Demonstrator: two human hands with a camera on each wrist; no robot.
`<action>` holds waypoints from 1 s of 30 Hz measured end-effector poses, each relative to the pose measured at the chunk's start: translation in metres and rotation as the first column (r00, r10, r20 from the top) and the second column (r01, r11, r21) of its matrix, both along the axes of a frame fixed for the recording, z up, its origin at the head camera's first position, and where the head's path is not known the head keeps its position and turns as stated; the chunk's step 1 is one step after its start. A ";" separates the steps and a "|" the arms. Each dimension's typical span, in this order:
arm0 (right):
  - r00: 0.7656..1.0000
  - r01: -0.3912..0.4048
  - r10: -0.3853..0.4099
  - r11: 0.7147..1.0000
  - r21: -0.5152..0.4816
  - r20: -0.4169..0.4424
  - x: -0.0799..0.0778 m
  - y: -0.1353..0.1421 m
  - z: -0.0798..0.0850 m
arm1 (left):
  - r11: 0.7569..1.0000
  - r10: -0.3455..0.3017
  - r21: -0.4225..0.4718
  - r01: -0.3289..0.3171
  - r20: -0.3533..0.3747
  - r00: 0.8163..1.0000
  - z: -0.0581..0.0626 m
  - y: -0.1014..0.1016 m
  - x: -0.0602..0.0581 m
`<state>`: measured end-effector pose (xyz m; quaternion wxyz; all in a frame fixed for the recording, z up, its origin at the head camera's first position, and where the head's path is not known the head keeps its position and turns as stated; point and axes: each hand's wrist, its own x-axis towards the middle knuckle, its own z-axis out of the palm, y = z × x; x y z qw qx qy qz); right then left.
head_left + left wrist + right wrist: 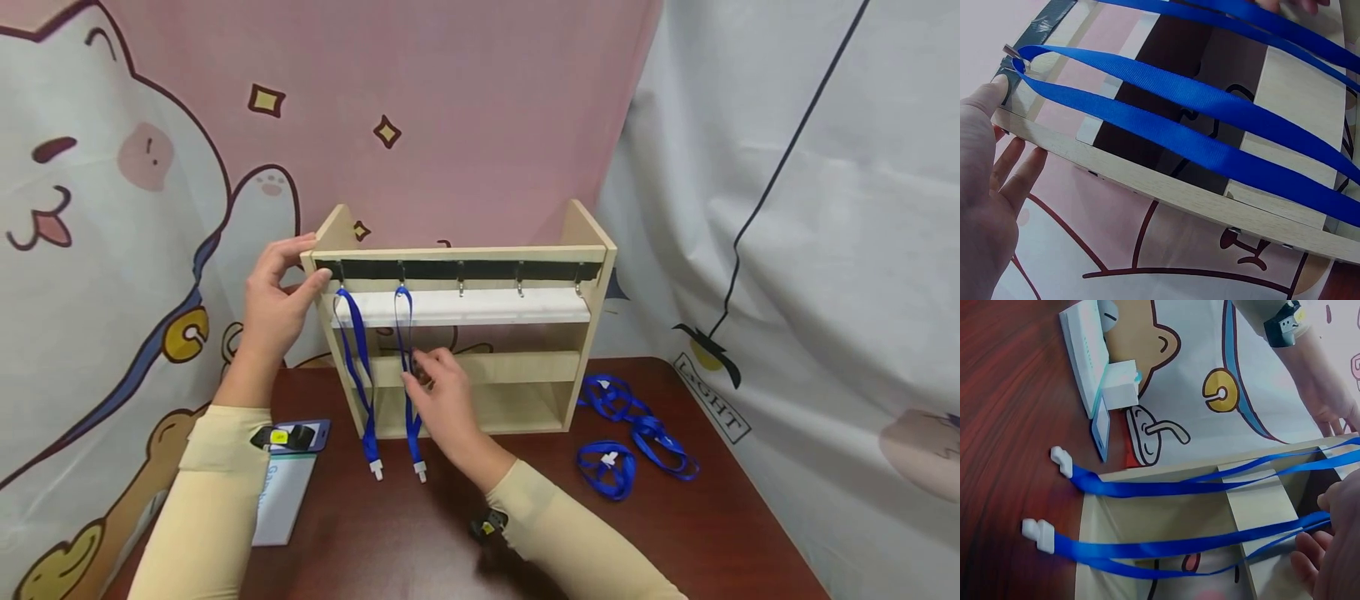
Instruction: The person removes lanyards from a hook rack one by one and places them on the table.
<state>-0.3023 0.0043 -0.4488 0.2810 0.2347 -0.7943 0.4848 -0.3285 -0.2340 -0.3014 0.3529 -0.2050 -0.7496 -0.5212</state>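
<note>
A wooden rack (456, 367) stands on the table, with a black strip (491, 270) of metal hooks along its top. My left hand (281, 287) grips its upper left corner, thumb on the strip's end and fingers around the side panel (1154, 175). Two blue lanyards hang from the left hooks, white clips downward. The left lanyard (356, 350) hangs free beside the left hand. My right hand (450, 400) holds the right lanyard (1179, 547) partway down, the strap running between thumb and curled fingers. Part of that strap is hidden behind the hand.
Several coiled blue lanyards (606, 475) lie on the table (360, 542) right of the rack. A white box (285, 504) and a blue-edged card or phone (318, 435) lie at the left, near the left forearm. Three hooks (521, 287) at the right hold nothing.
</note>
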 end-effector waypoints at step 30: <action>0.998 -0.052 0.054 0.984 -0.172 0.009 -0.011 -0.023 0.000 | 1.000 -0.001 0.000 0.001 -0.008 1.000 0.001 0.004 0.001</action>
